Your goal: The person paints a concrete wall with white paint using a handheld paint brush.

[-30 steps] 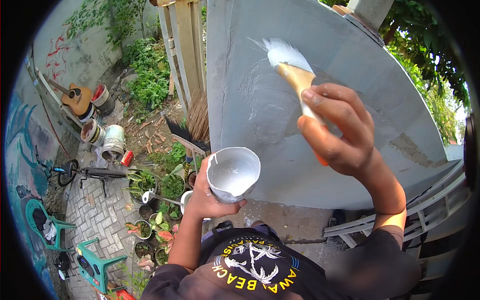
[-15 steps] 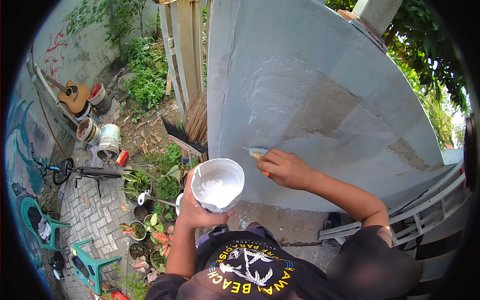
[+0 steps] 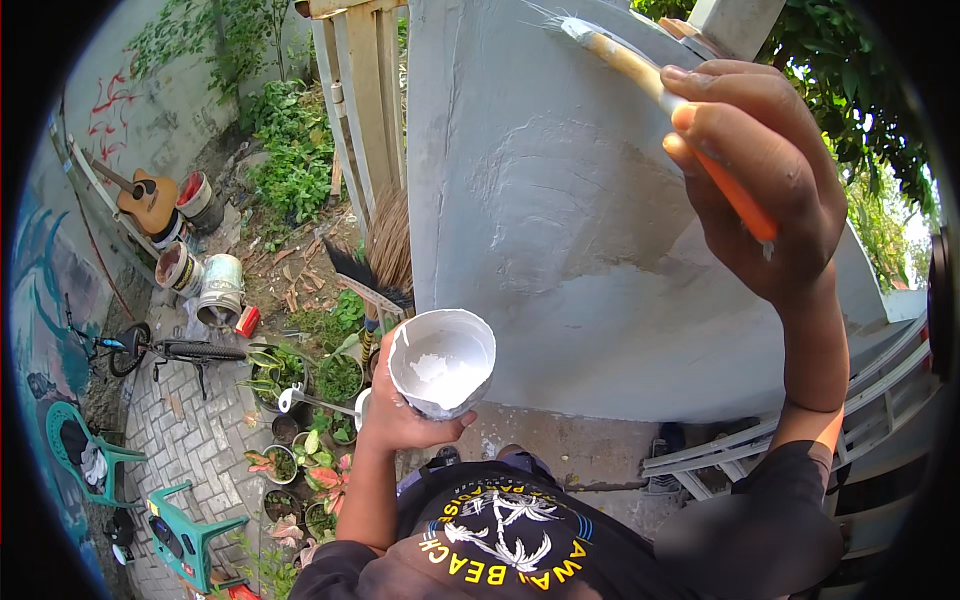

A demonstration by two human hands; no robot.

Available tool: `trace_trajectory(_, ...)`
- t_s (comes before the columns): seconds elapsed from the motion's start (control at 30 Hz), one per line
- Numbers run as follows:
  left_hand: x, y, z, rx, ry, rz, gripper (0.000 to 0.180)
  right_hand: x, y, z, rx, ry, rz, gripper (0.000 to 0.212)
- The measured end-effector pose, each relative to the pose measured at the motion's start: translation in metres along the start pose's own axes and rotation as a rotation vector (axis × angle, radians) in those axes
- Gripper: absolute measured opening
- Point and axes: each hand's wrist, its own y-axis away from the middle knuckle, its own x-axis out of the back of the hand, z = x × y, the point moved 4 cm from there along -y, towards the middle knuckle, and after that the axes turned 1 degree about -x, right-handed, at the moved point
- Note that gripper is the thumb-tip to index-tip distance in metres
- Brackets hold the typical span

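My left hand (image 3: 405,415) is wrapped round a white paint cup (image 3: 440,360), held upright in front of my chest with some white paint in its bottom. Up at the top right, my right hand (image 3: 760,170) grips a paintbrush (image 3: 625,62) by its orange-ended handle. The brush's pale, wet bristles point up and to the left, in front of the upper part of a light grey wall (image 3: 560,350); whether they touch it I cannot tell. Patches of the wall look rough and browner than the rest.
A broom (image 3: 390,245) and a black-bristled brush (image 3: 355,275) lean by the gate post (image 3: 375,110). Potted plants (image 3: 275,375) stand at left, with a bicycle (image 3: 170,348), paint buckets (image 3: 220,290), a guitar (image 3: 152,203) and green chairs (image 3: 185,530) beyond. A ladder (image 3: 780,440) lies at right.
My right hand has swung up and to the right with the paintbrush, away from the wall's lower left area. The left hand and the cup have barely moved.
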Motion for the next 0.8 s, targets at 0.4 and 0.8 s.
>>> trace_trajectory(0.4,0.004,0.011,0.012,0.035,0.040,-0.008,0.111,-0.140,0.085,-0.098,-0.144,-0.241,-0.102,0.023)
trace_trajectory(0.8,0.009,0.030,0.015,0.010,0.002,0.032,0.109,-0.217,0.134,-0.143,-0.442,-0.643,-0.273,0.027)
